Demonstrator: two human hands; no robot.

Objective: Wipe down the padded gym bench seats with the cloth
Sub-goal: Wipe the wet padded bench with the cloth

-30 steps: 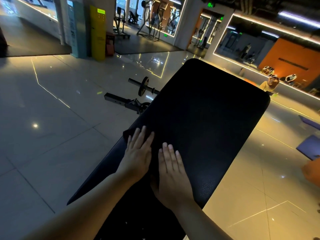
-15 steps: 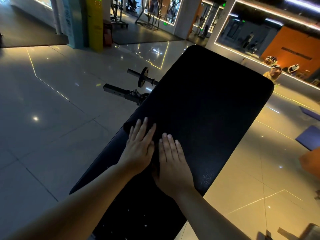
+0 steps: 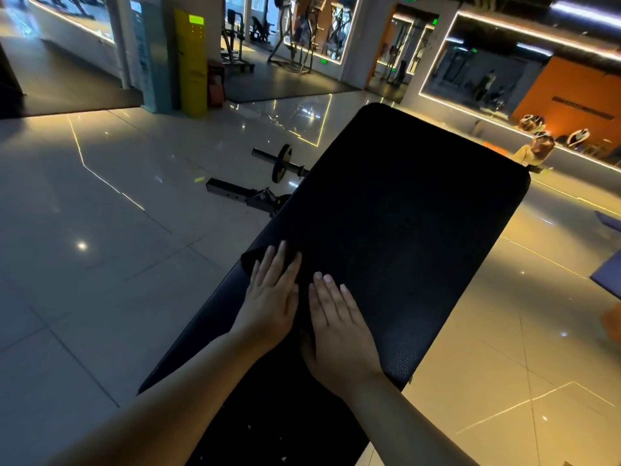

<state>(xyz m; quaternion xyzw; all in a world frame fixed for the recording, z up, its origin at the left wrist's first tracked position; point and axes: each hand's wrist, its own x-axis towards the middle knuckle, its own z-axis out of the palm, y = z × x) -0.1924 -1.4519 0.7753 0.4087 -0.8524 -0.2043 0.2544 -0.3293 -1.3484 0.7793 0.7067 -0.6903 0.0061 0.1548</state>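
Your left hand (image 3: 268, 302): fingers straight, flat on dark cloth (image 3: 250, 262) | your right hand (image 3: 339, 322): fingers straight, flat beside it | both on black bench pad (image 3: 403, 213)

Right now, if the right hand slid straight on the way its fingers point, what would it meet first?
Only bare bench pad; for the right hand the way looks free, passing beside the cloth under the left hand, though darkness blurs the cloth's edge.

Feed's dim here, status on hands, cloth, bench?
Left hand flat on dark cloth. Right hand flat beside it on bench pad. Nothing seen on pad ahead.
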